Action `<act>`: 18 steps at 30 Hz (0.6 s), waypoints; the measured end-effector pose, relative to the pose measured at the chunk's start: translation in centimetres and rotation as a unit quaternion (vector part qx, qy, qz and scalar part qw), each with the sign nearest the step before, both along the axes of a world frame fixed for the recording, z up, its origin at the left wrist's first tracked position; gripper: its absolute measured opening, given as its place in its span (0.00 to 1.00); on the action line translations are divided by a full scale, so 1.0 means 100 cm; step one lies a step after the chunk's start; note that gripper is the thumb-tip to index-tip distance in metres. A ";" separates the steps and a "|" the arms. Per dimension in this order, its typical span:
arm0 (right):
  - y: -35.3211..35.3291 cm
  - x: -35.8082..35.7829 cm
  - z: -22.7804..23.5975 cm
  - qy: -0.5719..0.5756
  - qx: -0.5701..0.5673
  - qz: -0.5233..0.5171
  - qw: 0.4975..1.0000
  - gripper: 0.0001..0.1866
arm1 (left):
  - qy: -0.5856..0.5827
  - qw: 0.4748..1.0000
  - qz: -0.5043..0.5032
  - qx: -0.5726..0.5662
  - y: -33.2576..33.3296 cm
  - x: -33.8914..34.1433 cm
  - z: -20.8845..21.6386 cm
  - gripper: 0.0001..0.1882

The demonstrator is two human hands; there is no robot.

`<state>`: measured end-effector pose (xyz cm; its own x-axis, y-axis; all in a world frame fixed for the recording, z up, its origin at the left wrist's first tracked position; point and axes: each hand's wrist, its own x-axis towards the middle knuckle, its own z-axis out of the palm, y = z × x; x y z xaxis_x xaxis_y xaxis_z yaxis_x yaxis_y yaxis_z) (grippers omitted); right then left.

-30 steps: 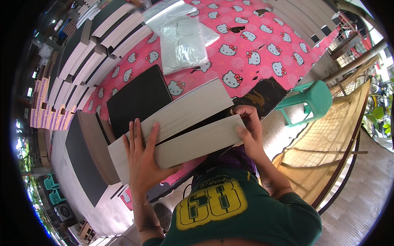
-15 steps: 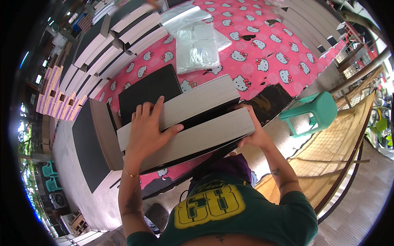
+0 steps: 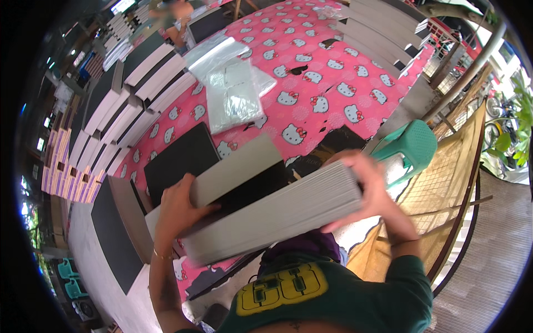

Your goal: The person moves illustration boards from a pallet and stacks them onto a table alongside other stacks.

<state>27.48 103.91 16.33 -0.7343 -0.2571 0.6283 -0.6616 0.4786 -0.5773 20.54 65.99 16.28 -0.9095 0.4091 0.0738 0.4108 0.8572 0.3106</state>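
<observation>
I hold two thick black-covered books with grey page edges between my hands, close above my lap. My left hand (image 3: 179, 206) presses the left end of the nearer book (image 3: 272, 217). My right hand (image 3: 363, 188) grips its right end. The farther book (image 3: 236, 169) lies just behind it, against my left fingers. A third black book (image 3: 180, 161) lies flat on the pink patterned tablecloth (image 3: 322, 83) beyond them.
Rows of similar books (image 3: 139, 94) line the table's left side and another stack (image 3: 383, 33) its far right. Clear plastic bags (image 3: 233, 91) lie mid-table. A green plastic stool (image 3: 411, 147) stands to the right, beside a woven mat (image 3: 444, 183). Another person sits at the far end.
Both hands have lifted the two books nearer to the camera and tilted them, so the right end now sits higher. My right hand has shifted round that end.
</observation>
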 end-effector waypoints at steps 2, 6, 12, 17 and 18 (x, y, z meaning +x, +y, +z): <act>0.031 -0.014 0.065 0.003 0.078 0.024 0.997 0.44 | -0.024 0.999 0.023 -0.018 0.000 0.004 0.002 0.33; 0.073 -0.034 0.159 -0.003 0.250 -0.088 0.964 0.40 | -0.011 0.999 0.039 -0.025 0.004 0.009 0.006 0.34; 0.161 -0.099 0.183 0.108 0.364 -0.356 0.854 0.45 | -0.011 0.997 0.065 -0.037 0.009 0.010 0.006 0.34; 0.316 -0.171 0.149 -0.080 0.094 -0.567 0.814 0.45 | -0.023 0.997 0.078 -0.011 0.021 0.003 0.005 0.32; 0.375 -0.187 0.103 -0.091 0.031 -0.558 0.824 0.46 | -0.030 0.997 0.076 -0.004 0.022 0.001 0.004 0.34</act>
<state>8.81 141.39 26.61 -0.6168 0.6142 0.4923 0.3052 0.7631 -0.5697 20.65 68.15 16.72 -0.9639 0.2659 0.0150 0.2563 0.9108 0.3237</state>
